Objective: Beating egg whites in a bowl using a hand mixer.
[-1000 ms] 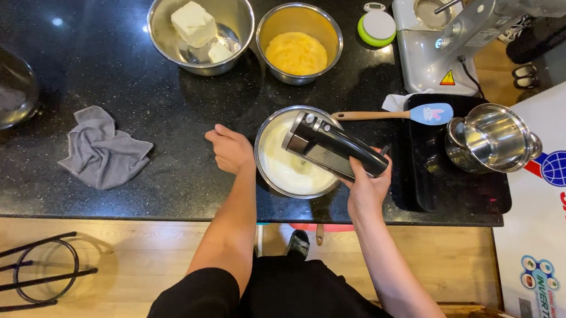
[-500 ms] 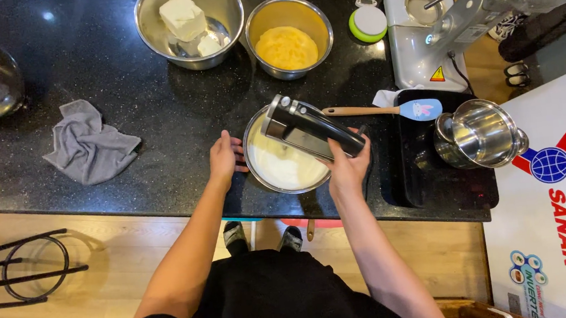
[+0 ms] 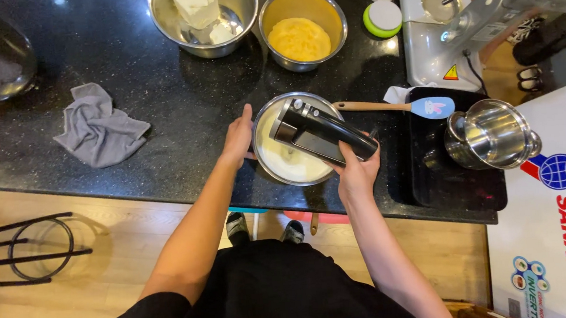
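1. Two hands are at one steel mixing bowl of pale cream, which stands on the black table close to its near edge, only a narrow strip of stone before the drop to the wooden floor
2. Left hand lies flat against the bowl's left rim, fingers extended, not closed round anything
3. Right hand is wrapped round the rear end of a black hand mixer, gripping it firmly
4. Mixer sits above the bowl; its long axis runs diagonally, the front end pointing up-left over the bowl's far rim, the rear end down-right at the right hand. The beaters are only dimly seen in the cream
5. Right of the bowl: a wooden-handled spatula with blue blade lying nearly level, blade to the right, and a black tray carrying a steel pot; room here is tight
6. Left of the bowl: open stone up to a crumpled grey cloth, well apart
7. Behind, near: a bowl of white blocks and a bowl of yellow mixture, side by side
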